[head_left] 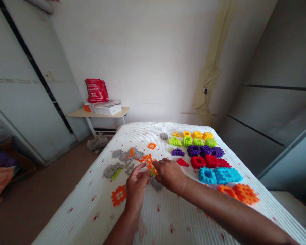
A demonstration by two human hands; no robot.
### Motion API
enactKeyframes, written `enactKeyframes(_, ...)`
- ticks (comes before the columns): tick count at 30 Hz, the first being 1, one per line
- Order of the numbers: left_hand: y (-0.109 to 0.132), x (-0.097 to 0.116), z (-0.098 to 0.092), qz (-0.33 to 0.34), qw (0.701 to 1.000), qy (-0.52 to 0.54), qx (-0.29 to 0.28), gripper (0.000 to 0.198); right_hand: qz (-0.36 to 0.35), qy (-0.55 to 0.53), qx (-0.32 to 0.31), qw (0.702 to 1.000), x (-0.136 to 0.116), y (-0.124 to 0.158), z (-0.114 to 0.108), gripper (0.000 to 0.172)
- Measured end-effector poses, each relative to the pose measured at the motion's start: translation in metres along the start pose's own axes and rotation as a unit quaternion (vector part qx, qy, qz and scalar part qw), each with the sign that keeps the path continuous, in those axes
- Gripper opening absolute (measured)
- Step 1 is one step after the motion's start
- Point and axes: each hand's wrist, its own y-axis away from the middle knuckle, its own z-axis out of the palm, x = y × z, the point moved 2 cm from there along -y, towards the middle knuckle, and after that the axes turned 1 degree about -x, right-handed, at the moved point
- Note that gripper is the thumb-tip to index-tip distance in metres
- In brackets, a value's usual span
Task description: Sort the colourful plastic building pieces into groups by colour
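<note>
My left hand (137, 179) is just above the bed, thumb and index finger apart, with nothing visible between them. To its right, my right hand (168, 174) reaches down with bent fingers into a loose heap of interlocking plastic blocks. Its fingertips meet orange pieces (147, 159) and a bit of green (153, 171); what they grip is hidden. A grey notched piece (156, 184) lies under that hand. Left of the hands are several grey pieces (112, 170), one green piece (117, 174) among them. An orange window-shaped piece (118, 195) lies beside my left wrist.
On the right, blocks stand in rows by colour: yellow (197, 134), lime green (187, 141), purple (193, 150), red (198, 162), blue (228, 175) and orange (246, 194). The white ribbed bed cover (91, 217) lies beneath. A small table (78, 113) with a red bag (97, 91) stands behind.
</note>
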Motion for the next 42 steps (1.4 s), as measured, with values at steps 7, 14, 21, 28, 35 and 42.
enactKeyframes(7,0.000,0.001,-0.009,0.029,0.999,-0.015,0.001,0.063,0.046,-0.008,0.004,0.999,0.045,-0.023,-0.008,0.031)
enactKeyframes(14,-0.008,-0.012,-0.025,0.056,0.997,-0.033,0.040,0.047,0.189,0.029,0.006,0.982,0.157,-0.073,-0.014,0.042)
enactKeyframes(21,-0.016,-0.026,-0.030,0.043,0.997,-0.047,0.039,0.043,0.183,0.038,-0.056,0.981,0.186,-0.094,0.002,0.035)
enactKeyframes(28,-0.015,-0.023,-0.029,0.044,0.997,-0.043,0.042,0.039,0.162,0.056,-0.102,0.980,0.190,-0.102,0.010,0.029)
enactKeyframes(35,-0.012,-0.020,-0.027,0.050,0.997,-0.044,0.050,0.035,0.156,0.063,-0.103,0.980,0.188,-0.105,0.017,0.030)
enactKeyframes(42,-0.024,-0.008,-0.052,0.125,0.972,-0.169,0.104,0.030,0.165,0.076,-0.074,0.980,0.181,-0.099,0.014,0.041)
